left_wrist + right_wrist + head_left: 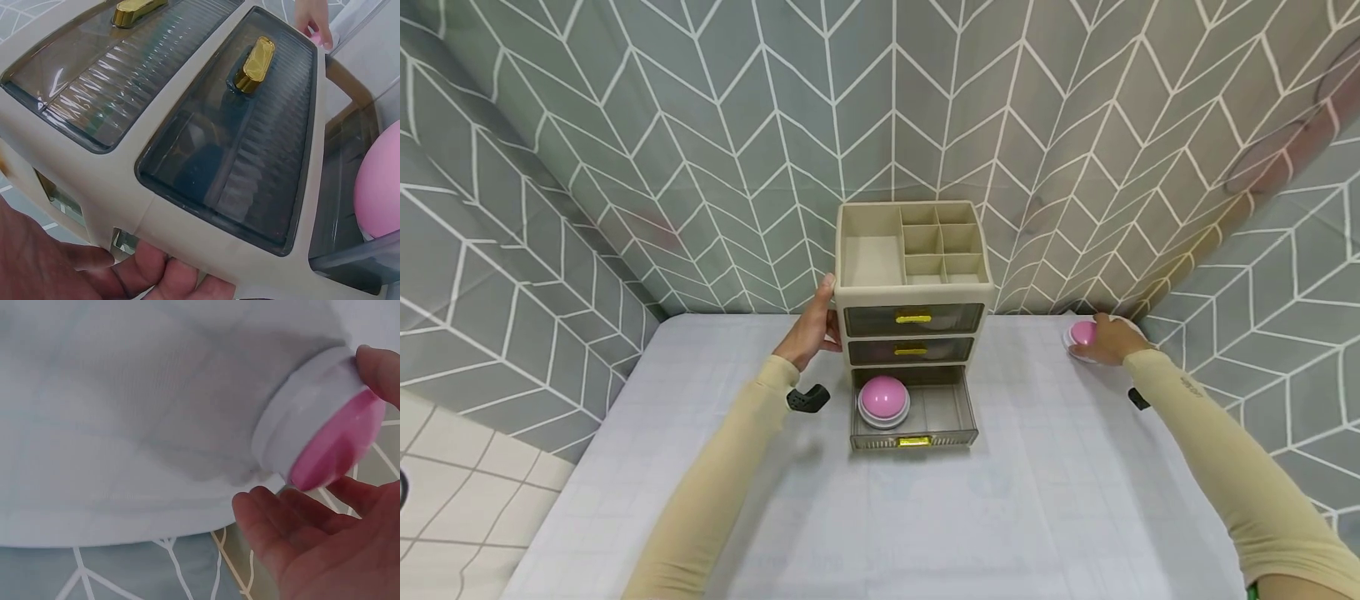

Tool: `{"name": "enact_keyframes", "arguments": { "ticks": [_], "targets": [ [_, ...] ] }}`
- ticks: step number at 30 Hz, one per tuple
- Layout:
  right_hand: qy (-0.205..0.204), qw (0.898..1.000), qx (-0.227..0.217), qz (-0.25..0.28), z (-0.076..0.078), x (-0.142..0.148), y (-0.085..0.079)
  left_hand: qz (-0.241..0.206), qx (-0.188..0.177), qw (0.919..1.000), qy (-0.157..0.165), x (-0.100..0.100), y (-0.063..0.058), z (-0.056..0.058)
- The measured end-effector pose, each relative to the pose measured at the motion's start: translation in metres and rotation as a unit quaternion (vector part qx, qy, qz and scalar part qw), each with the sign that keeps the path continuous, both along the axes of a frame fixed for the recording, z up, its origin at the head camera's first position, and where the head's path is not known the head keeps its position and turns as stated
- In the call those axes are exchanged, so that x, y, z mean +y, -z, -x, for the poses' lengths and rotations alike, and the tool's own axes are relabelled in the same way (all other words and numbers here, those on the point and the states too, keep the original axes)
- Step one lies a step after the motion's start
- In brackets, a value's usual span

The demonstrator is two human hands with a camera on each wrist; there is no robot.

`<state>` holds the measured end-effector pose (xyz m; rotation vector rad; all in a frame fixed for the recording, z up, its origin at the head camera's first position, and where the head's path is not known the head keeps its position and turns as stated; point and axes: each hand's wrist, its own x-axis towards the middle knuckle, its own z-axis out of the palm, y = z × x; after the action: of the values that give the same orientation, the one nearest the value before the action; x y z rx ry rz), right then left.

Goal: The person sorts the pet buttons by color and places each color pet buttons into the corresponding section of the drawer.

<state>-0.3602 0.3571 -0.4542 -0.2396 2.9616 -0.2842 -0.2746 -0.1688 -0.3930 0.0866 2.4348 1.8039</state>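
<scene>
A beige drawer organizer [914, 295] stands at the back middle of the white table, its bottom drawer [943, 408] pulled out. Inside that drawer, on the left, sits a pink-domed push button [883, 397] with a white base. My left hand [811, 332] rests against the organizer's left side; in the left wrist view its fingertips [178, 278] touch the side wall. At the table's back right, my right hand [1112, 340] holds another pink-domed push button [319, 425], thumb on the white base and fingers at the opposite side. A white edge shows behind that hand, partly hidden.
Two upper drawers with gold handles [913, 317] are closed. The organizer's top has one large and several small compartments [943, 242]. A patterned grey curtain [790, 150] hangs right behind the table. White floor tiles [460, 500] show at the lower left.
</scene>
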Motion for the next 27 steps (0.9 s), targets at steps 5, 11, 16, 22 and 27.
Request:
{"name": "enact_keyframes", "arguments": {
  "ticks": [5,11,16,22,27],
  "targets": [
    [-0.006,1.0,0.008,0.013,0.002,0.0,0.007,-0.002,0.001,1.0,0.006,0.0,-0.001,-0.003],
    [-0.04,0.999,0.027,0.005,0.011,0.0,0.009,0.007,0.008,0.9999,0.006,0.0,-0.003,-0.002],
    [-0.044,0.998,0.034,0.003,0.011,-0.001,0.008,0.006,0.002,1.0,0.001,0.0,-0.003,0.0],
    [-0.053,0.998,0.032,0.001,0.009,-0.003,0.008,0.004,-0.003,1.0,-0.002,0.001,-0.001,-0.002],
    [-0.062,0.998,0.033,-0.002,0.006,-0.004,0.004,0.006,0.0,1.0,-0.002,0.0,-0.001,-0.001]
  ]
}}
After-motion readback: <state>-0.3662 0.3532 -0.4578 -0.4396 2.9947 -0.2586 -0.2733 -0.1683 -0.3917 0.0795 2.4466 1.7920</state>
